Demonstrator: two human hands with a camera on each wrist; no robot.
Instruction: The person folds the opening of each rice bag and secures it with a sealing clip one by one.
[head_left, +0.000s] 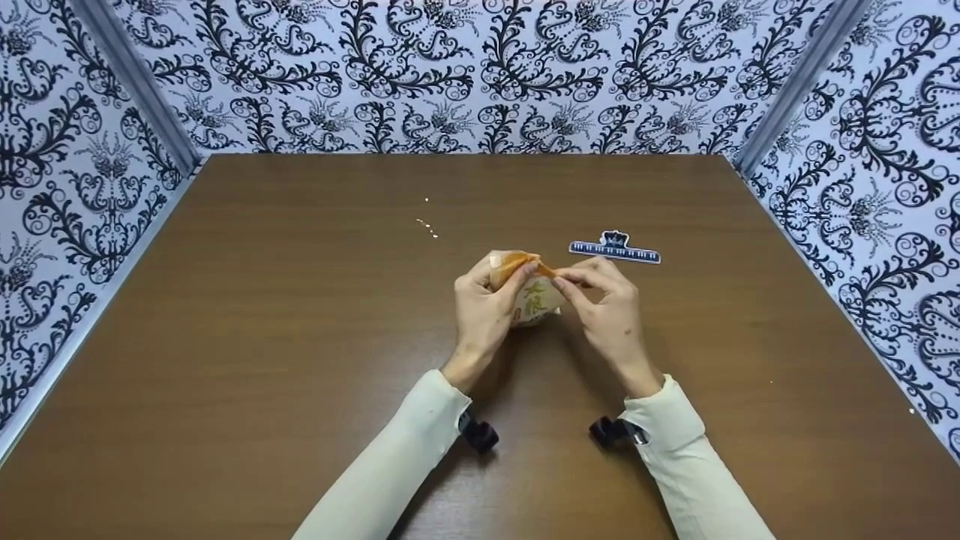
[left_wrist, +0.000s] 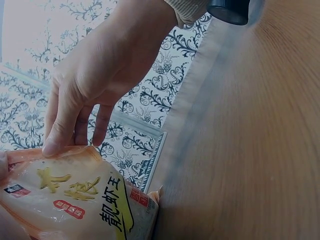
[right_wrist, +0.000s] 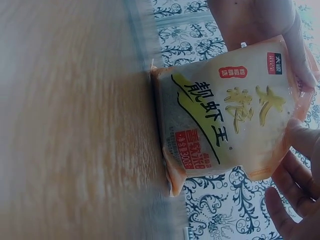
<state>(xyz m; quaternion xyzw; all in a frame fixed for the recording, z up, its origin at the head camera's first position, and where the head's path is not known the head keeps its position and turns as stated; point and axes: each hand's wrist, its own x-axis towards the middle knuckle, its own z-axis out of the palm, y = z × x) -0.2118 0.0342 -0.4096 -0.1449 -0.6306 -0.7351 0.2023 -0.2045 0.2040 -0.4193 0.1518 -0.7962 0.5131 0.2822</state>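
A bag of rice (head_left: 537, 306) is near the middle of the brown table (head_left: 300, 315), held between the two hands. It is upright, and in the right wrist view its bottom seems to rest on the table. Its front is pale, with gold, black and red characters, and its top edge is orange. The left hand (head_left: 484, 309) pinches this orange edge with the thumb and the fingers at one side. The right hand (head_left: 611, 311) pinches the same edge at the other side, between its thumb and index finger. I cannot tell whether the bag is opened. Just beyond the right hand lies a long clip (head_left: 615, 247) with a piano-key pattern. Some small white bits (head_left: 428, 225) lie farther to the left. Around the table stand walls (head_left: 420, 60) with black curling flowers on white
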